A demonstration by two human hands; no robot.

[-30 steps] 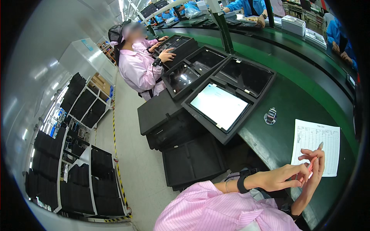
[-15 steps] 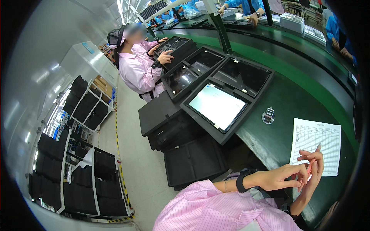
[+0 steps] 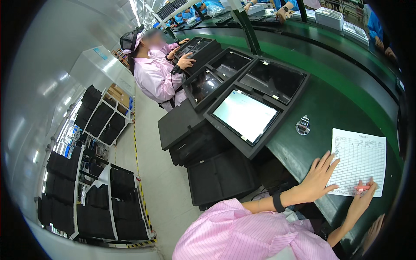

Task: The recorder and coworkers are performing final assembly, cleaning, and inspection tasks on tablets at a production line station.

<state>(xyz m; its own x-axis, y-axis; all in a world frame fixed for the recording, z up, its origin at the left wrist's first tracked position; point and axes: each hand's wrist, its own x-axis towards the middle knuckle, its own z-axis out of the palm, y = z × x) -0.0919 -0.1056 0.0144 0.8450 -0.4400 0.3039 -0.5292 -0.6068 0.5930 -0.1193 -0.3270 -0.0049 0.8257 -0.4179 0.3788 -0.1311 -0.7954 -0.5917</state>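
Note:
A white printed form (image 3: 359, 162) with a table grid lies on the green table. My left hand (image 3: 318, 177), with a black band on its wrist, rests on the form's left edge, fingers spread and nothing held. At the form's lower right, my right hand (image 3: 365, 195) is closed around a slim red pen (image 3: 362, 187), close over the paper; whether the tip touches is too small to tell. Beyond the form stands a small shiny metal object (image 3: 303, 125). To its left, a lit tablet (image 3: 245, 116) lies in a black tray (image 3: 284, 118) beside a dark-screened one (image 3: 273, 83).
Stacked black cases (image 3: 184, 130) stand below the table's left edge. A co-worker in pink (image 3: 154, 78) handles another tray at far left. A conveyor (image 3: 338, 56) curves behind, with people in blue beyond. Part of another hand (image 3: 375, 229) shows at lower right.
My hands, together above the form before, have come apart. The left has gone down flat onto the form's edge; the right has lowered toward the form's bottom with the red pen.

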